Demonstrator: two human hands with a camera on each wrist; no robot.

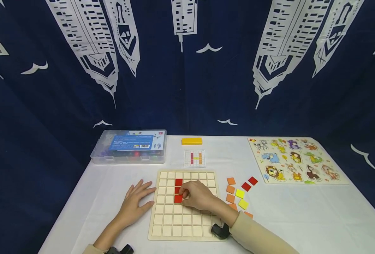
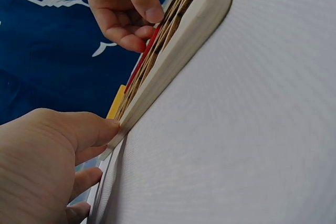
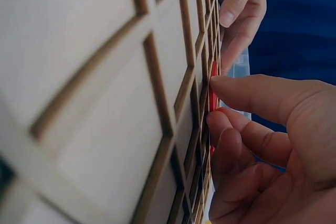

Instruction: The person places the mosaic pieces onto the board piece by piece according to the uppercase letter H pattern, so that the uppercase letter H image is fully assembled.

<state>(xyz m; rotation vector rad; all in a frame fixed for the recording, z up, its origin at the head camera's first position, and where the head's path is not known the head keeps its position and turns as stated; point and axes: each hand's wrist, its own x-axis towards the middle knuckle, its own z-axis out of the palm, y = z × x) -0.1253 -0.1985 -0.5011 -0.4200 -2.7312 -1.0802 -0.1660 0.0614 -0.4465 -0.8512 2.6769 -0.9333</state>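
A pale wooden grid board [image 1: 167,219] lies flat on the table, with three red square tiles [image 1: 178,182] in one column of its upper half. My right hand [image 1: 198,195] is over the board, its thumb and forefinger pinching the lowest red tile [image 1: 178,199]. Seen from the right wrist, the thumb and forefinger close in at the edges of that red tile [image 3: 213,95]. My left hand [image 1: 135,204] rests beside the board, fingers spread. In the left wrist view its thumb [image 2: 100,129] touches the board's edge.
Right of the board lie loose orange tiles [image 1: 230,189], yellow tiles [image 1: 239,193] and red tiles [image 1: 246,186]. Behind it are a pattern card [image 1: 194,158] and a yellow block [image 1: 192,141]. A clear plastic case [image 1: 128,147] stands back left, an animal puzzle board [image 1: 289,160] back right.
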